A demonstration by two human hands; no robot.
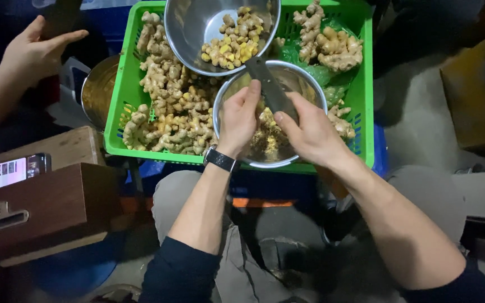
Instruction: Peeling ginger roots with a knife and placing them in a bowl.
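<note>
**Mia:** What is sitting way over on the left?

**Ben:** A phone (17,171) is lying on a brown wooden box (46,196). Above it, another person's hand (36,51) is hanging open, well apart from the crate.

**Mia:** And what is the big green thing?

**Ben:** That is a green crate (118,112). Lots of bumpy ginger roots (169,106) are lying in it. A round metal pot (95,90) is peeking out just beside its left wall.

**Mia:** What is the left hand doing?

**Ben:** The left hand (239,118), with a black watch (220,159) on its wrist, is closing around something small over the near bowl (270,163). I cannot tell what it is pinching. Yellow peels are lying in that bowl.

**Mia:** And the right hand?

**Ben:** The right hand (310,134) is gripping a dark knife (270,87). The blade is pointing up and away, over the bowl, right beside the left hand's fingers.

**Mia:** Is there another bowl?

**Ben:** Yes, a far bowl (189,28) is sitting higher up in the crate, holding peeled yellow ginger pieces (234,39). More roots (332,45) are lying in the crate's right corner.
</note>
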